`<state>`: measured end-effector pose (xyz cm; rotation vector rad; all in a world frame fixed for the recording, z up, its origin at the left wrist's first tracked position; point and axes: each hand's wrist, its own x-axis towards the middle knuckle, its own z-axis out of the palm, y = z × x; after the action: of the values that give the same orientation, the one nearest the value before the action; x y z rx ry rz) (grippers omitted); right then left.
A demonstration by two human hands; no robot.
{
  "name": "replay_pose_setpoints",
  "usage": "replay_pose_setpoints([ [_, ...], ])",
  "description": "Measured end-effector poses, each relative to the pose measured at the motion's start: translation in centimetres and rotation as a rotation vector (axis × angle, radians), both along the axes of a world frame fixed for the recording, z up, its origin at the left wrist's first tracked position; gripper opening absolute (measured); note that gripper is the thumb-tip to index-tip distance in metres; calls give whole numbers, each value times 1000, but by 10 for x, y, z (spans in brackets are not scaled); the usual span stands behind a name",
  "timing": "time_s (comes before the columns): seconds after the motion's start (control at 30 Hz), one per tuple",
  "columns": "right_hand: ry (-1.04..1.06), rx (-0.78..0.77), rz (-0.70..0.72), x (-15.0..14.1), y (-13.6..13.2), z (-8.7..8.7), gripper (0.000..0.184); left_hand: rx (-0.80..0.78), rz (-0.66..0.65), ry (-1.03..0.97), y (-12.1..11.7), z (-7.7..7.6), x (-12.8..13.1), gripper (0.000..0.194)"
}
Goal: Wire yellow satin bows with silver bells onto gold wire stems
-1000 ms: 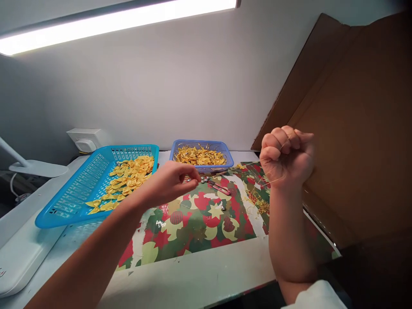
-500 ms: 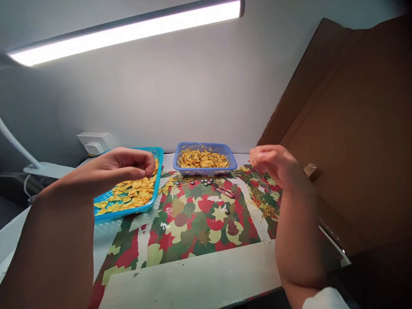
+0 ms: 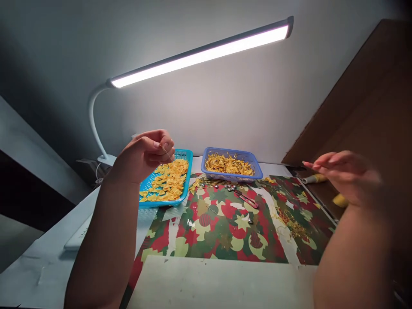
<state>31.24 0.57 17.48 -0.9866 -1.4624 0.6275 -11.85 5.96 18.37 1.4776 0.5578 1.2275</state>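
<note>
My left hand (image 3: 152, 150) is raised over the blue-green basket (image 3: 190, 171) of yellow ribbon bows (image 3: 170, 184). Its thumb and fingers are pinched together on a thin strand (image 3: 166, 152), a thread or fine wire. Off to the right, my right hand (image 3: 349, 178) hovers above the mat's right edge, its fingers drawn together and pointing left. Motion blurs it, and whatever lies between the fingertips cannot be made out.
At the back stands a purple-blue basket (image 3: 231, 176) of gold bows with wire tails. On the patterned mat (image 3: 222, 231) lie silver beads (image 3: 230, 188), pink-handled snips (image 3: 247, 199) and gold scraps (image 3: 292, 225). A lamp (image 3: 206, 53) hangs overhead; cardboard (image 3: 363, 94) stands right.
My view has swung left, so the scene sits further right. My hands have moved farther apart, and a strand now shows at my left fingertips.
</note>
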Motion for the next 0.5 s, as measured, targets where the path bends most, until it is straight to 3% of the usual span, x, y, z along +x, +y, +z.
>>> replay_pose_setpoints([
  [0.07, 214, 144, 76, -20, 15, -4, 14, 2, -9, -44, 1, 1, 0, 8],
  [0.1, 205, 145, 81, -38, 21, -8, 13, 2, -16, -63, 1, 1, 1, 8],
  [0.23, -52, -61, 293, -144, 22, -42, 33, -7, -21, -92, -1, 3, 6, 8],
  [0.33, -203, -257, 635, -210, 9, -71, 58, 4, 18, -46, -4, 4, 10, 10],
  [0.4, -124, -329, 774, -227, 3, -81, 33, 25, 147, 75, -5, 4, 10, 13],
  [0.5, 67, -214, 723, -216, 3, -80, 40, 41, 431, 296, -4, 4, 6, 9],
])
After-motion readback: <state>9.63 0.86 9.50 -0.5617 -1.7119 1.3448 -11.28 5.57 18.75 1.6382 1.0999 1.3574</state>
